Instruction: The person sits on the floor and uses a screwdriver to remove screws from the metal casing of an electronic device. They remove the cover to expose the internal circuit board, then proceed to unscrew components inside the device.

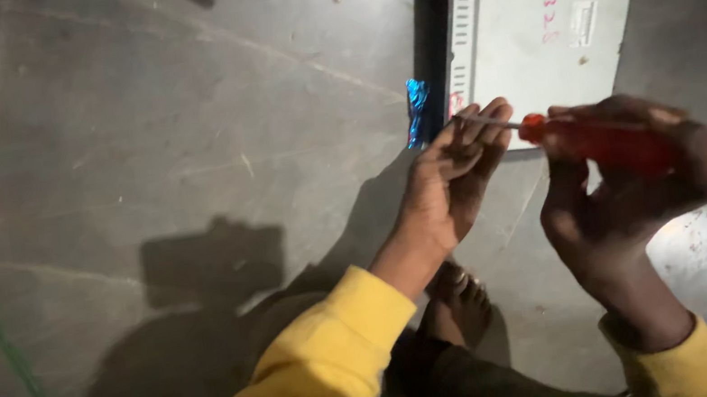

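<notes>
A grey metal panel [529, 11] with a slotted vent strip along its left side lies on the stone floor at the top right. My right hand [634, 189] is closed around the red handle of a screwdriver [592, 140], whose thin metal shaft points left toward the panel's lower left corner. My left hand [455, 171] reaches in from below, its fingertips touching the shaft near the tip at that corner. Both arms wear yellow sleeves.
A crumpled blue foil scrap [417, 108] lies by the panel's dark left edge. A bare foot [463, 302] rests on the floor below my hands. A green hose or cable [0, 345] curves along the left. The grey stone floor [134, 118] shows joints and shadows.
</notes>
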